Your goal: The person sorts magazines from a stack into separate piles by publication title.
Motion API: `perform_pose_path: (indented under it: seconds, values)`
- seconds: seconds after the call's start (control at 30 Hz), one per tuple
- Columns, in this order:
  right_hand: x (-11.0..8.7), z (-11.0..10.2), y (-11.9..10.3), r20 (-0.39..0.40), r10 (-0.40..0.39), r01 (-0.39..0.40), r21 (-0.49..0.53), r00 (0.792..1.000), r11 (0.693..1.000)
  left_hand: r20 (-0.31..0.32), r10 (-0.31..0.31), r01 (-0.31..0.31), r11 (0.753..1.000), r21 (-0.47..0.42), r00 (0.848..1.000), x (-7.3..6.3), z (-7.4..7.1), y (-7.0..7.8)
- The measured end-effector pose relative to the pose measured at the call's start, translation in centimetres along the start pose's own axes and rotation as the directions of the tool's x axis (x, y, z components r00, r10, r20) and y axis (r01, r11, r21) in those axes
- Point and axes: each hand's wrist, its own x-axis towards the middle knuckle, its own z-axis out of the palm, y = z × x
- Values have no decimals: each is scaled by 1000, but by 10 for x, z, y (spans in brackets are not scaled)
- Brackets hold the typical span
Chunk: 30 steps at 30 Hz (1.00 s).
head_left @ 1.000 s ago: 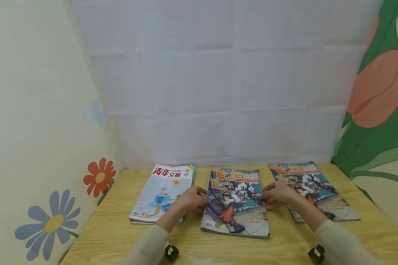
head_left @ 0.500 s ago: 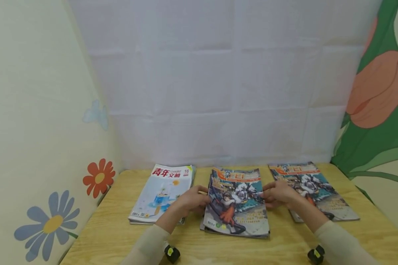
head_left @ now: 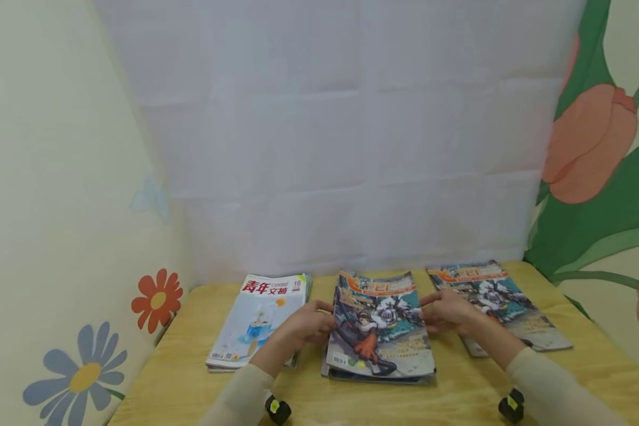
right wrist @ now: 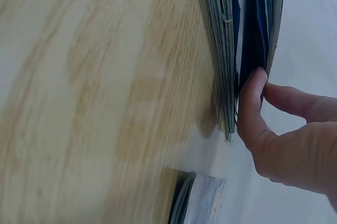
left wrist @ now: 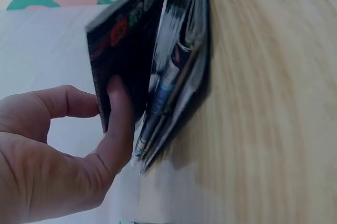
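The left hand (head_left: 310,322) pinches the left edge of the top magazine (head_left: 380,331) in the middle stack, its colourful cover facing up. On the opposite edge, the right hand (head_left: 446,310) pinches the same magazine between thumb and fingers. Seen from the left wrist, the lifted magazine (left wrist: 129,39) tilts away from the lower magazines (left wrist: 184,84), with a gap between them. A similar gap shows in the right wrist view, where the lower magazines (right wrist: 218,39) lie on the table and the thumb (right wrist: 250,108) reaches under the raised one.
To the left lies a magazine stack (head_left: 258,325) with a white and blue cover. At the right, beyond the right forearm, another stack (head_left: 511,307) has the same cover as the middle one. A white sheet (head_left: 325,148) hangs behind the wooden table (head_left: 165,378).
Both hands have raised the top magazine slightly, so the ones below now show along its near and left edges. The head view has shifted a little. The side stacks stay put.
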Motion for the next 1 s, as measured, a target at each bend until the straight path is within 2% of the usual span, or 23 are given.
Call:
perform_pose_path:
  seconds: [0.23, 0.43, 0.63, 0.77, 0.93, 1.0]
  values:
    - [-1, -18, 5, -6, 11, -11, 37, 1000, 999, 43, 31, -29, 999, -38, 999, 4, 12, 4]
    - [-9, -46, 6, 5, -37, 37, 14, 999, 999, 73, 61, -56, 995, -79, 995, 16, 32, 9]
    - [-13, -78, 9, -35, -54, 55, 5, 998, 998, 128, 67, -46, 986, -157, 990, 32, 61, 17]
    - [-14, -105, 13, -46, -52, 52, 7, 998, 999, 170, 79, -37, 972, -233, 982, 43, 85, 25]
    - [-24, -134, 11, -54, -34, 32, -23, 998, 999, 212, 89, -20, 951, -307, 973, 54, 116, 33]
    - [-29, -144, 9, -81, -22, 20, -22, 996, 1000, 231, 88, -7, 943, -331, 969, 58, 129, 37]
